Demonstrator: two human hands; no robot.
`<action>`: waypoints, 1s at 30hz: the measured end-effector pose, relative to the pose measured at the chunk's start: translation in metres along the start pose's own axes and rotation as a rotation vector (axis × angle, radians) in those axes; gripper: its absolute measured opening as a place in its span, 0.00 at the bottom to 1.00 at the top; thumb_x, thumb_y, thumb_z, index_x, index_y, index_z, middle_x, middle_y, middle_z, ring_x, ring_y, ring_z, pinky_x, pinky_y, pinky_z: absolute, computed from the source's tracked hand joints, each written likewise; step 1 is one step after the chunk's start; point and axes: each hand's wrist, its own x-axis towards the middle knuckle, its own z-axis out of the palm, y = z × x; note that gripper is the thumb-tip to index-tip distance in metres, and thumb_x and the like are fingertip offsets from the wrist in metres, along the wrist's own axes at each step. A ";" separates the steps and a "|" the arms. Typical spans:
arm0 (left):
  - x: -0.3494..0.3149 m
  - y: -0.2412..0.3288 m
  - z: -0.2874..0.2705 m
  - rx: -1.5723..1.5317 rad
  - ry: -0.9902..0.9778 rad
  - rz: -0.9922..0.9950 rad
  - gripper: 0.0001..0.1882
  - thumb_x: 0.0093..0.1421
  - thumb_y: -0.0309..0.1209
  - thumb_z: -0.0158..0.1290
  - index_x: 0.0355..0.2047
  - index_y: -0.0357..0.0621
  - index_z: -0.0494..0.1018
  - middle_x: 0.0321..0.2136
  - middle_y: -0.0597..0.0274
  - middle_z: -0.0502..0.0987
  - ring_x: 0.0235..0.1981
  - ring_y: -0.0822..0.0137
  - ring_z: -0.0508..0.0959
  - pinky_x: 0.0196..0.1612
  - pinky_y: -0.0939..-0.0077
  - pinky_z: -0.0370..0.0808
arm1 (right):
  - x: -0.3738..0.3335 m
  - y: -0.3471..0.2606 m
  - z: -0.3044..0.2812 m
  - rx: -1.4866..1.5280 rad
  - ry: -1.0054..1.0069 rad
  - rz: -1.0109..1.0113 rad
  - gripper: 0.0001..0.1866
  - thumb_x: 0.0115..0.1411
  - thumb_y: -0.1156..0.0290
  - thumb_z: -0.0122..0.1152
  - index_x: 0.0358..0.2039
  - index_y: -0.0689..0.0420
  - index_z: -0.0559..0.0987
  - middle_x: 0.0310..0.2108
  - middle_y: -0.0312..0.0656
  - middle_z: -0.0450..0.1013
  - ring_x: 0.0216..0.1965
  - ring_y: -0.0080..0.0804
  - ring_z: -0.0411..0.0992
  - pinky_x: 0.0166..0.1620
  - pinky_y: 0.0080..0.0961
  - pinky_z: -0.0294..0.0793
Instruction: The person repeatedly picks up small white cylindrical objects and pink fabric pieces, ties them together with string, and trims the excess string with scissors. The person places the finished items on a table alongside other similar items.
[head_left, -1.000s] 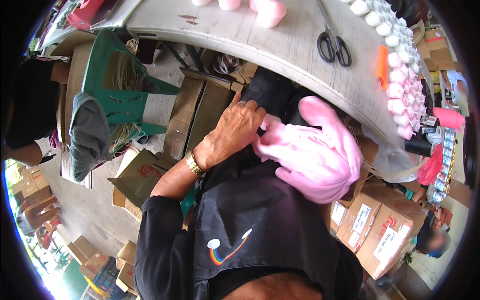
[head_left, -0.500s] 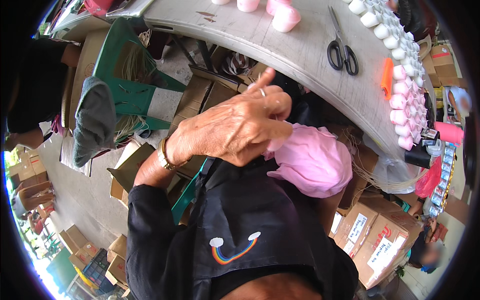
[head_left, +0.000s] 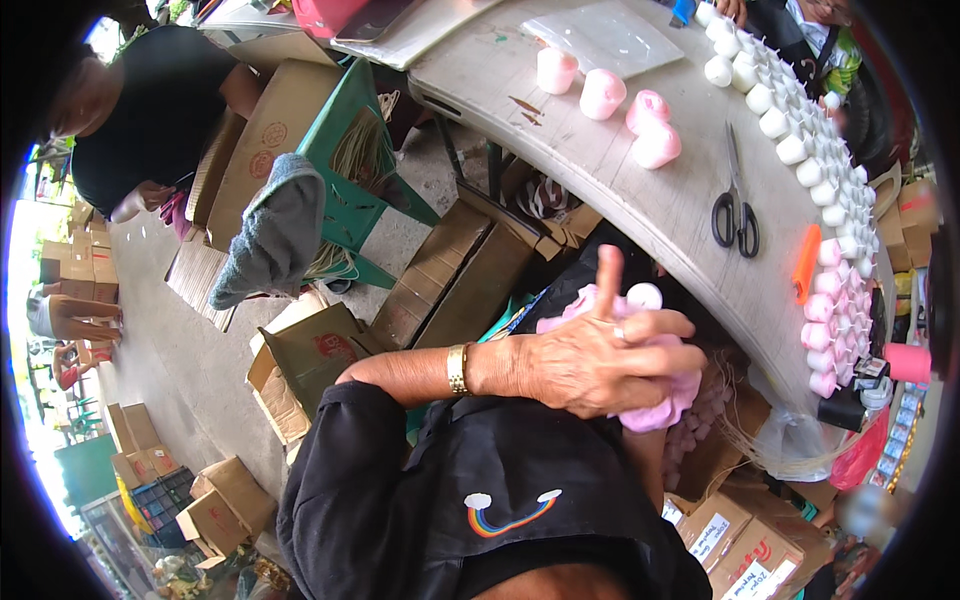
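Note:
A bunched pink cloth (head_left: 655,395) is in front of my apron, close to the table's edge. My left hand (head_left: 600,365) lies over it, its fingers bent around the cloth and one finger raised. A ring and a gold-coloured wristwatch show on this arm. Out of the cloth's far side pokes the round white end of a small piece (head_left: 645,296); the rest of it is covered. My right forearm (head_left: 645,455) comes up beneath the cloth, which with my left hand hides my right hand. Several pink, cup-shaped, candle-like pieces (head_left: 603,95) stand on the grey table (head_left: 480,75).
Black-handled scissors (head_left: 736,222) and an orange cutter (head_left: 806,264) lie on the table. Rows of white and pink pieces (head_left: 793,150) line its far right edge. Left are a green chair (head_left: 350,215) with a grey towel (head_left: 270,235), cardboard boxes (head_left: 440,270) and a person in black (head_left: 160,120).
My left hand has moved right and down onto the pink cloth, and a white round end now shows beside it. The whole view has shifted, with the table lower and further right.

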 end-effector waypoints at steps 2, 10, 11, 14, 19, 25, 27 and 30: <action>-0.015 0.004 0.008 0.282 0.238 -0.012 0.10 0.47 0.39 0.63 0.31 0.60 0.75 0.42 0.63 0.71 0.46 0.58 0.74 0.60 0.18 0.24 | 0.001 -0.001 0.000 0.025 0.011 0.000 0.18 0.62 0.60 0.56 0.47 0.57 0.70 0.44 0.39 0.70 0.47 0.30 0.69 0.52 0.29 0.70; -0.032 0.012 0.022 0.007 0.056 -0.426 0.30 0.45 0.40 0.70 0.46 0.41 0.72 0.40 0.54 0.72 0.42 0.55 0.75 0.66 0.39 0.52 | -0.007 0.001 0.005 0.070 0.047 -0.045 0.21 0.62 0.59 0.57 0.51 0.56 0.69 0.47 0.37 0.69 0.50 0.30 0.68 0.55 0.31 0.69; -0.029 0.010 0.021 0.024 0.061 -0.396 0.28 0.47 0.40 0.69 0.46 0.43 0.72 0.41 0.55 0.71 0.43 0.55 0.75 0.66 0.39 0.53 | -0.008 0.002 0.008 0.128 0.082 -0.038 0.21 0.62 0.59 0.58 0.51 0.55 0.69 0.47 0.37 0.69 0.50 0.30 0.68 0.56 0.31 0.69; -0.024 0.009 0.019 0.022 0.026 -0.424 0.25 0.48 0.37 0.67 0.44 0.45 0.72 0.42 0.56 0.71 0.44 0.56 0.74 0.65 0.39 0.55 | -0.012 -0.001 0.012 0.178 0.146 -0.042 0.21 0.62 0.59 0.57 0.52 0.55 0.69 0.49 0.38 0.69 0.53 0.34 0.67 0.58 0.35 0.67; -0.023 0.010 0.009 -0.448 0.004 -0.790 0.19 0.52 0.36 0.64 0.41 0.41 0.71 0.37 0.54 0.74 0.42 0.55 0.76 0.54 0.58 0.70 | -0.017 -0.005 0.007 0.213 -0.090 -0.075 0.25 0.62 0.60 0.56 0.57 0.58 0.67 0.55 0.44 0.67 0.59 0.39 0.65 0.62 0.37 0.64; -0.025 0.006 -0.003 -1.155 -0.050 -1.216 0.12 0.59 0.34 0.55 0.37 0.40 0.71 0.33 0.63 0.75 0.37 0.72 0.74 0.42 0.75 0.71 | -0.018 -0.005 0.001 0.103 -0.160 -0.111 0.26 0.62 0.61 0.55 0.58 0.59 0.67 0.57 0.45 0.66 0.59 0.39 0.65 0.62 0.36 0.63; -0.025 0.007 -0.002 -1.403 0.011 -1.195 0.10 0.60 0.35 0.54 0.38 0.42 0.72 0.34 0.67 0.75 0.38 0.74 0.73 0.43 0.76 0.70 | -0.018 -0.007 0.001 0.060 -0.134 -0.102 0.26 0.62 0.61 0.55 0.58 0.59 0.67 0.57 0.45 0.66 0.59 0.39 0.65 0.62 0.36 0.63; -0.024 0.015 0.002 -1.591 0.163 -1.011 0.17 0.56 0.36 0.61 0.42 0.43 0.71 0.35 0.66 0.73 0.39 0.74 0.71 0.45 0.77 0.67 | -0.021 -0.013 0.001 -0.007 -0.108 -0.083 0.26 0.62 0.62 0.55 0.58 0.59 0.66 0.57 0.45 0.66 0.59 0.39 0.65 0.62 0.36 0.63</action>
